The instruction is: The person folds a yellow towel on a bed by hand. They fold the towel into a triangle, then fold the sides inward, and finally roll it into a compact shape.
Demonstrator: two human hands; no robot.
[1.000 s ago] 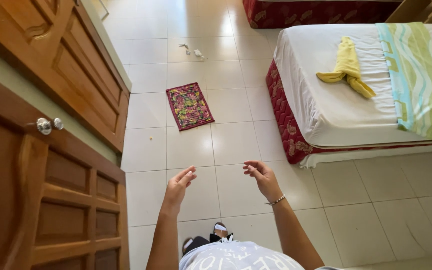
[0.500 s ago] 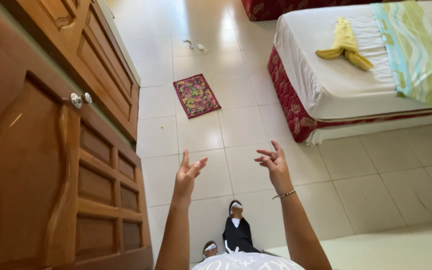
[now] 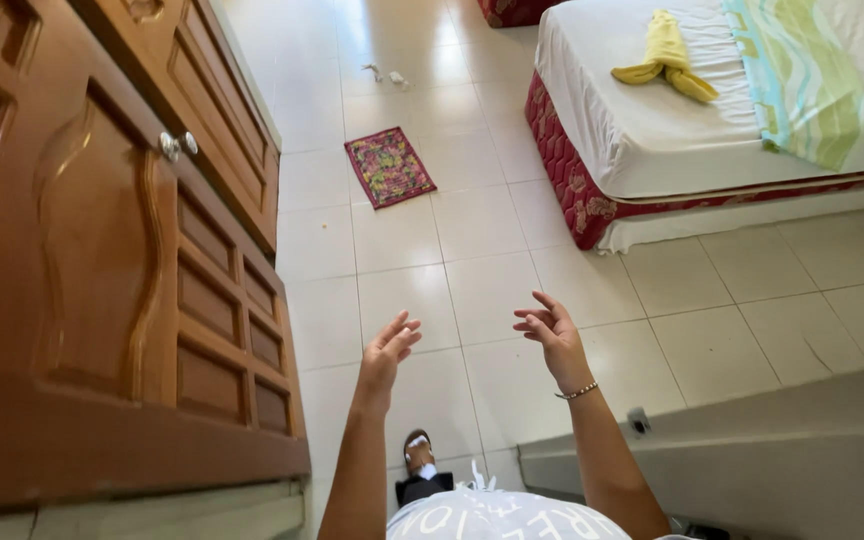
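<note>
1. Compared with half a second ago, both arms have stayed raised in front of the body, and the view has drifted a little: the wooden door (image 3: 102,300) fills more of the left side and its round metal knob (image 3: 170,146) now sits higher and further right in the picture.
2. A grey ledge (image 3: 752,450) has come into sight at the lower right, which was only a pale strip before.
3. The left hand (image 3: 388,352) hangs in the air over the white floor tiles (image 3: 472,220), fingers spread loosely and pointing up and forward, holding nothing.
4. The right hand (image 3: 550,335) is just across from it, well apart, palm turned inward, fingers open and slightly curled, also empty. A thin bracelet (image 3: 578,391) circles that wrist.
5. Nearest the left hand is the door, its carved panels reddish brown and glossy, standing just to the left of the forearm without touching.
6. Below the hands, one foot in a dark sandal (image 3: 420,470) rests on the tiles.
7. Further off on the floor lies a small patterned mat (image 3: 389,166) in red and green.
8. At the upper right stands a bed (image 3: 652,140) with a white sheet, a folded yellow towel (image 3: 666,56) and a green striped blanket (image 3: 802,80) on top.
</note>
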